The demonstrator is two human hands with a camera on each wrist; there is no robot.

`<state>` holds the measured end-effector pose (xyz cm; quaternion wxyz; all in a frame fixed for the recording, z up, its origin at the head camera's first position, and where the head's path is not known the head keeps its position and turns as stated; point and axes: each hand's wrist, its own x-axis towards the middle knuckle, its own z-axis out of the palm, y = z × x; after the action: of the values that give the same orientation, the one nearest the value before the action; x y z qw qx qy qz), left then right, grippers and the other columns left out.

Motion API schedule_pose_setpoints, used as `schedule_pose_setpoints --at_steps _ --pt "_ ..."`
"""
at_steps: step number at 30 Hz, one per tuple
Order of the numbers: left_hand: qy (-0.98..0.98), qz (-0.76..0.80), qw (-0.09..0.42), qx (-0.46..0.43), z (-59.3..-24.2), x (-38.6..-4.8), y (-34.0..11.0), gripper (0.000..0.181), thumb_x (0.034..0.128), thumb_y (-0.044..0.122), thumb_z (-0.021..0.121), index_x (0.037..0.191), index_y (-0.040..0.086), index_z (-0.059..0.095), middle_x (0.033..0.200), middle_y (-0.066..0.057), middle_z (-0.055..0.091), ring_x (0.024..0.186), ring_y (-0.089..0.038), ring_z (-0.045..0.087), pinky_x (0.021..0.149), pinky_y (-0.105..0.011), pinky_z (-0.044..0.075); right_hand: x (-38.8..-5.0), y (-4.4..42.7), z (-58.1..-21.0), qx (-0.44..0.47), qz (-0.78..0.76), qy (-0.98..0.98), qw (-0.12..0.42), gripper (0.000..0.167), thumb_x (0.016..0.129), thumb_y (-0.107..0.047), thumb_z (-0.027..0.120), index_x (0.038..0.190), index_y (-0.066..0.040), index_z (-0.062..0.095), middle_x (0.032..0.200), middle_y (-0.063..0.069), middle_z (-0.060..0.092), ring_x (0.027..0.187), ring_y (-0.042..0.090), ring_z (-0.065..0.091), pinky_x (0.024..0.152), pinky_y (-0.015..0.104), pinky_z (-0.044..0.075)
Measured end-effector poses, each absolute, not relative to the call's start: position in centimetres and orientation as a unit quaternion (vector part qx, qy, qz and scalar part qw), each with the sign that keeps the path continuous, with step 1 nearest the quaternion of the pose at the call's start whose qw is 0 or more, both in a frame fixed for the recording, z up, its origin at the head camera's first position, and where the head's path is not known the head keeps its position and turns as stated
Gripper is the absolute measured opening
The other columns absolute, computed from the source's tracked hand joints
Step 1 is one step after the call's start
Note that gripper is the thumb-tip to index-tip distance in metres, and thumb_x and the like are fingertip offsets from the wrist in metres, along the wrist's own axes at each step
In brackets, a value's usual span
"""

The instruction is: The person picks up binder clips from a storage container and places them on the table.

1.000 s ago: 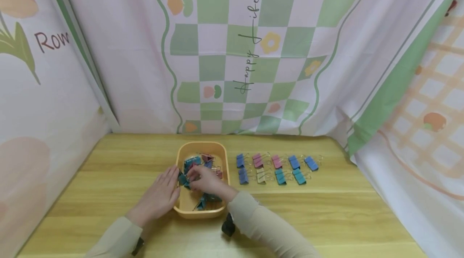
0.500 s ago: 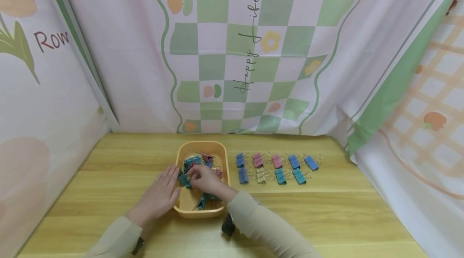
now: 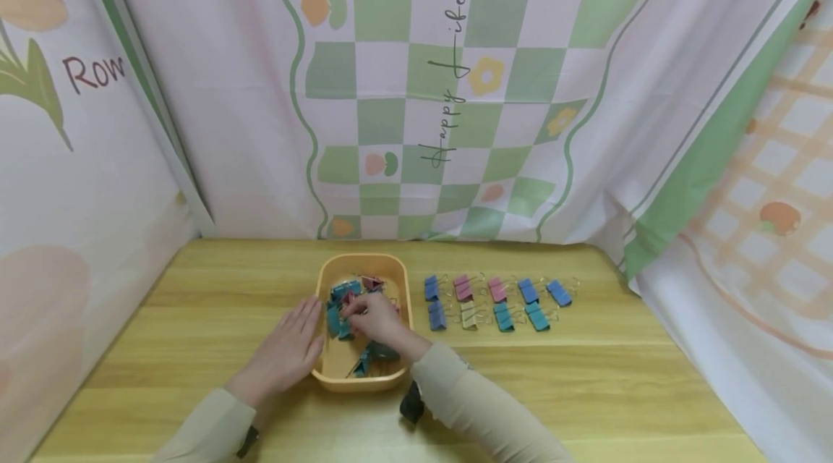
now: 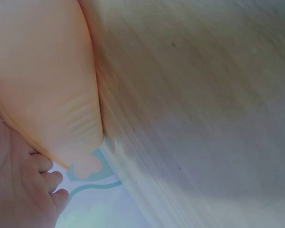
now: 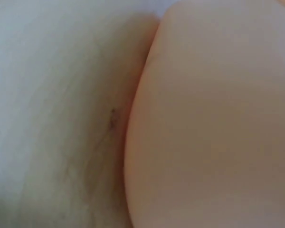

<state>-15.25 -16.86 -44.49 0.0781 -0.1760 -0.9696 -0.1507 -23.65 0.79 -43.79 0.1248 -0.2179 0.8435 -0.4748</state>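
Observation:
The yellow plastic tray (image 3: 320, 377) holds a jumble of teal, pink and blue binder clips. My left hand (image 3: 286, 347) lies along the tray's left side with straight fingers touching the rim; the left wrist view shows these fingers (image 4: 52, 180) beside the tray wall (image 4: 52, 85). Inside the tray, my right hand (image 3: 377, 320) has its thumb and fingers curled together and appears to pinch a teal binder clip (image 3: 337, 324) by its wire end. The fingertips partly hide that end. Only the tray's outer wall (image 5: 213, 123) and the tabletop fill the right wrist view.
Right of the tray, several binder clips lie in two rows: blue and pink ones at the back, such as this pink clip (image 3: 463, 288), and blue, yellow and teal ones in front, such as this teal clip (image 3: 537, 317). A patterned curtain (image 3: 442, 87) borders the wooden table (image 3: 605, 383).
My right hand has shifted slightly to the right within the tray, and the teal binder clip at its fingertips has turned and moved right, away from the left wall. My left hand has stayed put.

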Motion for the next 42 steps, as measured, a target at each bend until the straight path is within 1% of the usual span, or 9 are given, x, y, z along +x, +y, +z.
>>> schedule_pose_setpoints --at_steps 6,13,18,21,26,31,33,36,42 --pt "-0.970 -0.157 0.077 -0.171 -44.6 -15.3 -16.9 0.055 0.0971 0.022 0.040 0.140 -0.009 0.025 0.147 -0.023 0.020 0.134 -0.037 0.020 0.108 -0.048 0.017 -23.9 1.2 -43.7 -0.201 -0.486 0.843 0.116 0.012 0.084 0.003 0.059 0.091 0.002 0.069 0.075 0.003 0.063 0.060 0.017 0.063 0.051 0.027 0.053" --pt "-0.968 -0.157 0.087 -0.176 -44.7 -15.3 -16.9 0.055 0.0965 0.020 0.042 0.139 -0.010 0.026 0.146 -0.024 0.022 0.133 -0.038 0.020 0.108 -0.048 0.018 -24.1 1.6 -43.6 -0.190 -0.491 0.844 0.103 0.009 0.083 0.002 0.061 0.089 0.002 0.068 0.069 0.004 0.063 0.058 0.014 0.061 0.054 0.029 0.054" --pt "-0.968 -0.155 0.089 -0.177 -44.7 -15.3 -16.9 0.055 0.0963 0.020 0.042 0.139 -0.011 0.026 0.146 -0.024 0.022 0.133 -0.038 0.021 0.108 -0.048 0.019 -24.2 1.9 -43.5 -0.201 -0.510 0.831 0.092 0.009 0.082 0.006 0.060 0.085 0.005 0.068 0.070 0.006 0.064 0.060 0.023 0.064 0.053 0.031 0.054" --pt "-0.968 -0.153 0.087 -0.177 -44.7 -15.3 -16.9 0.055 0.0965 0.020 0.042 0.139 -0.011 0.026 0.146 -0.024 0.021 0.133 -0.038 0.020 0.108 -0.048 0.019 -24.3 2.1 -43.5 -0.204 -0.517 0.827 0.089 0.010 0.082 0.007 0.059 0.084 0.006 0.068 0.070 0.008 0.065 0.061 0.025 0.064 0.052 0.029 0.054" --pt "-0.969 -0.151 0.084 -0.176 -44.6 -15.3 -16.9 0.055 0.0967 0.021 0.041 0.139 -0.011 0.025 0.146 -0.024 0.021 0.133 -0.038 0.020 0.108 -0.047 0.018 -24.3 2.5 -43.2 -0.193 -0.523 0.825 0.096 0.012 0.085 0.004 0.058 0.085 0.004 0.070 0.072 0.007 0.065 0.061 0.020 0.062 0.054 0.031 0.054" --pt "-0.969 -0.147 0.086 -0.176 -44.6 -15.3 -16.9 0.055 0.0969 0.021 0.040 0.139 -0.011 0.026 0.146 -0.025 0.021 0.133 -0.038 0.020 0.108 -0.047 0.018 -24.3 2.8 -42.6 -0.163 -0.558 0.806 0.111 0.013 0.087 0.003 0.056 0.087 0.005 0.069 0.075 0.009 0.066 0.067 0.029 0.064 0.060 0.041 0.056" --pt "-0.969 -0.145 0.088 -0.177 -44.7 -15.3 -16.9 0.055 0.0969 0.021 0.040 0.139 -0.011 0.026 0.146 -0.025 0.021 0.133 -0.038 0.020 0.108 -0.047 0.018 -24.3 3.1 -42.4 -0.159 -0.570 0.798 0.114 0.012 0.087 0.004 0.056 0.089 0.008 0.068 0.079 0.015 0.066 0.069 0.035 0.064 0.061 0.044 0.055" --pt "-0.969 -0.145 0.090 -0.179 -44.7 -15.3 -16.9 0.055 0.0967 0.021 0.040 0.139 -0.011 0.026 0.146 -0.025 0.021 0.133 -0.038 0.020 0.108 -0.048 0.019 -24.4 3.5 -42.0 -0.159 -0.573 0.796 0.113 0.013 0.087 0.003 0.056 0.091 0.009 0.067 0.082 0.020 0.066 0.072 0.040 0.063 0.062 0.046 0.055" --pt "-0.968 -0.145 0.099 -0.181 -44.7 -15.3 -16.9 0.055 0.0961 0.020 0.042 0.138 -0.012 0.027 0.145 -0.025 0.022 0.133 -0.039 0.021 0.107 -0.049 0.020 -24.8 4.7 -41.1 -0.164 -0.549 0.815 0.089 0.013 0.089 -0.001 0.057 0.093 0.002 0.069 0.082 0.016 0.066 0.067 0.027 0.065 0.061 0.040 0.055"
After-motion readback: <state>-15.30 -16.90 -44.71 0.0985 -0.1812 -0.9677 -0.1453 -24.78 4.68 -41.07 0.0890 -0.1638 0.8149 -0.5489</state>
